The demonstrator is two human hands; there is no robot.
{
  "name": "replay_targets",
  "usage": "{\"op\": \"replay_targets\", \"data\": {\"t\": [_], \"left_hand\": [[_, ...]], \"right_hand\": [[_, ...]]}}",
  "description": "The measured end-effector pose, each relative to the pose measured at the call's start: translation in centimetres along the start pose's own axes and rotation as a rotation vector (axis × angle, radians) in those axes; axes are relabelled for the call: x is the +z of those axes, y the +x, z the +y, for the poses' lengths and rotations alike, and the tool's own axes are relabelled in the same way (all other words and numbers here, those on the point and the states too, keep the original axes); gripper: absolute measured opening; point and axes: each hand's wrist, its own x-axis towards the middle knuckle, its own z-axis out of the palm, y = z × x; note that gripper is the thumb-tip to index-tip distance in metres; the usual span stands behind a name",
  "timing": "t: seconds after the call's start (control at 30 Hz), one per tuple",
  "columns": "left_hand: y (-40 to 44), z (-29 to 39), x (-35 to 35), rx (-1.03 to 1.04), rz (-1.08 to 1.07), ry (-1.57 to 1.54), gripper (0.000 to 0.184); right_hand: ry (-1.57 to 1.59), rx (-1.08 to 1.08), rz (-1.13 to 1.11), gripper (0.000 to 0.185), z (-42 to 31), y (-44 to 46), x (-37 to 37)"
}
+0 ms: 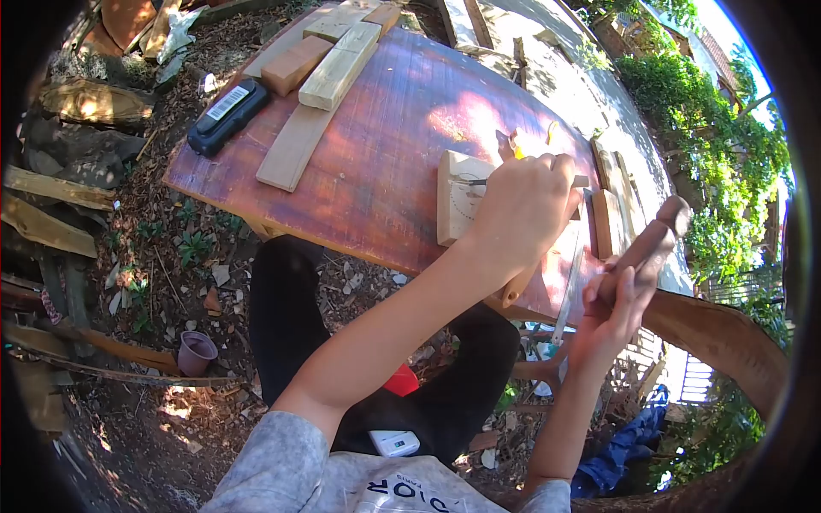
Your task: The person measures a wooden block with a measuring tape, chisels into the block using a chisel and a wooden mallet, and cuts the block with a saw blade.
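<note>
My left hand [528, 198] is closed around a chisel, whose metal blade [475, 181] lies over a pale wooden block [446, 203] on the table. A dotted circle is drawn on the block's face, partly hidden by my hand. To the right, over the table's edge, my right hand [612, 318] grips a dark wooden mallet [643, 255], raised and tilted, apart from the chisel. Between my hands a thin metal strip, like a ruler [568, 299], lies at the table's edge. Below my left wrist a wooden tool handle [515, 289] sticks out.
On the reddish table [376, 171] several boards [295, 150] and a black device [227, 116] with a label lie at the left. Wooden strips [609, 218] rest along the right edge. A cup [197, 352] and scrap wood [98, 103] are on the littered ground.
</note>
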Motion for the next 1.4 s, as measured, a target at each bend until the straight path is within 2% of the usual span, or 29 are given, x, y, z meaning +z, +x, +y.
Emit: {"op": "replay_targets", "data": {"t": [0.03,0.07,0.13,0.2,0.23,0.33,0.37,0.43,0.5,0.6,0.67,0.77,0.83,0.9,1.0,1.03,1.13,1.17,1.23,1.27,1.37,1.4], "left_hand": [[0.0,0.1,0.0,-0.01,-0.012,0.004,0.017],[0.1,0.1,-0.2,-0.021,-0.021,0.01,0.017],[0.0,0.0,-0.1,-0.038,-0.025,0.033,0.018],[-0.1,-0.1,-0.1,0.0,-0.005,0.055,0.018],[-0.2,-0.1,-0.1,0.019,0.007,0.068,0.019],[-0.2,0.0,-0.3,-0.007,-0.021,0.064,0.019],[-0.2,0.1,-0.3,-0.007,-0.023,0.056,0.019],[-0.1,0.1,-0.3,-0.015,-0.037,0.055,0.018],[-0.1,0.0,-0.3,-0.016,-0.039,0.082,0.018],[-0.2,-0.3,0.0,-0.003,-0.032,0.13,0.017],[-0.3,-0.5,0.2,0.008,-0.027,0.123,0.017],[-0.3,-0.3,0.0,0.001,-0.045,0.134,0.017],[-0.2,-0.3,-0.1,-0.004,-0.059,0.131,0.017],[-0.3,-0.3,-0.1,-0.007,-0.061,0.129,0.017],[-0.4,-0.2,-0.1,0.008,-0.05,0.139,0.016],[-0.4,-0.3,0.0,0.017,-0.045,0.149,0.016],[-0.3,-0.6,-0.2,0.025,-0.05,0.174,0.016],[-0.3,-0.6,-0.2,0.022,-0.056,0.178,0.016],[-0.5,-0.7,-0.1,0.024,-0.053,0.175,0.016],[-0.4,-0.7,0.0,0.03,-0.051,0.173,0.016],[-0.4,-0.3,-0.3,-0.015,-0.071,0.172,0.016],[-0.4,-0.2,-0.3,-0.008,-0.075,0.188,0.017]], "right_hand": [[-0.017,0.027,-0.045,0.063,0.2,-0.3,-0.2],[-0.378,0.03,-0.241,0.064,-0.4,-0.5,-0.6],[-0.449,-0.076,-0.303,0.061,0.1,-0.3,-1.0],[-0.384,0.054,-0.297,0.062,-1.3,-0.6,-0.8],[-0.305,0.029,-0.175,0.052,-1.3,-0.4,-0.7],[0.015,-0.096,-0.041,0.028,-2.3,0.8,-0.3],[0.097,-0.087,0.034,0.026,-1.8,0.9,-0.2],[0.102,-0.061,-0.009,0.034,-1.5,0.3,0.5],[-0.245,0.058,-0.239,0.049,-1.3,-0.4,-0.2],[-0.376,-0.003,-0.311,0.061,-0.7,-1.1,0.1],[-0.326,0.068,-0.299,0.064,-2.1,-1.0,0.6],[-0.257,0.079,-0.129,0.065,-1.8,-0.7,0.3],[-0.127,0.013,-0.02,0.065,-1.7,-0.1,0.2],[0.015,-0.044,-0.041,0.063,-1.9,0.6,-0.3],[0.038,-0.013,-0.031,0.059,-1.1,-0.3,0.5],[-0.086,0.033,0.02,0.058,-1.1,-1.1,1.6],[-0.321,0.135,-0.323,0.057,-1.3,-1.1,-1.0],[-0.404,0.022,-0.256,0.059,-1.2,-0.6,-1.2],[-0.097,0.038,-0.003,0.055,-1.3,-0.4,-0.2],[-0.02,-0.039,-0.084,0.051,-1.5,0.5,-0.9],[0.103,-0.057,0.032,0.037,-1.3,0.3,0.4],[0.038,-0.035,-0.063,0.045,-1.2,0.0,0.4]]}}
